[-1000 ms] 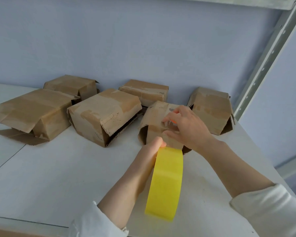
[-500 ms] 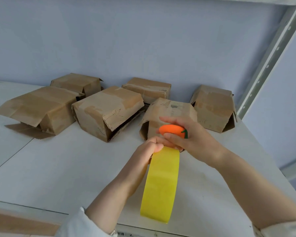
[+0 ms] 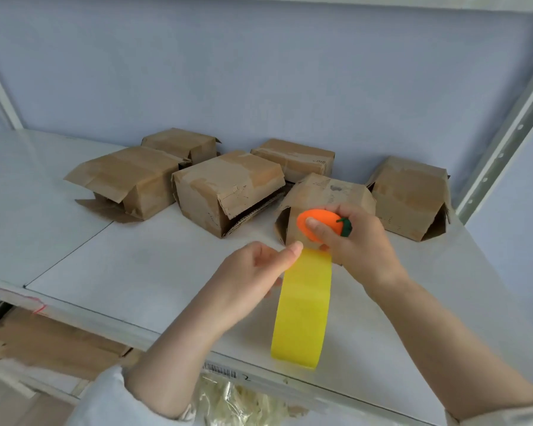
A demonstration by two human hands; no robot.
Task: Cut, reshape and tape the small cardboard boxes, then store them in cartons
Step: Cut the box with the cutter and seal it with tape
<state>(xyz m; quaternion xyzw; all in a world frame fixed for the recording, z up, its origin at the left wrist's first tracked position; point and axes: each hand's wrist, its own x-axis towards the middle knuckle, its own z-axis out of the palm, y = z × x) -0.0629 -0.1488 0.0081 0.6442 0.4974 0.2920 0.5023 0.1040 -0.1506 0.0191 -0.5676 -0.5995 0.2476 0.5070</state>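
Taping step, by the look of it, on the small cardboard box (image 3: 326, 195): set on the white shelf (image 3: 136, 256) at the front of the group, between the torn middle box (image 3: 225, 189) and the right-hand box (image 3: 410, 195), near enough to work on with both hands.

Holds the yellow tape roll (image 3: 302, 309) on edge in the left hand (image 3: 250, 281), thumb stretched straight to the roll's upper end, right at the box's near face. Other fingers curled away behind the roll, their exact lie hidden; probably hooked there to brake the roll and keep the strip taut against the cardboard.

Grips an orange fruit-shaped cutter (image 3: 319, 224) with a green stem in the right hand (image 3: 360, 244), thumb flat across its face, remaining fingers wrapped round behind. Kept against the box front just above the tape, most likely to sever the strip close to the cardboard and to steady the box meanwhile. No blade visible, so no telling about contact with the tape.

Leaves the left box (image 3: 130, 179), flaps splayed open, and two back boxes (image 3: 182, 142) by the wall untouched, apparently awaiting the same treatment.

Below the shelf edge at left, brown cardboard (image 3: 59, 342), perhaps the storage cartons; too blurred to say. Nothing stored yet, judging from the boxes all on the shelf.
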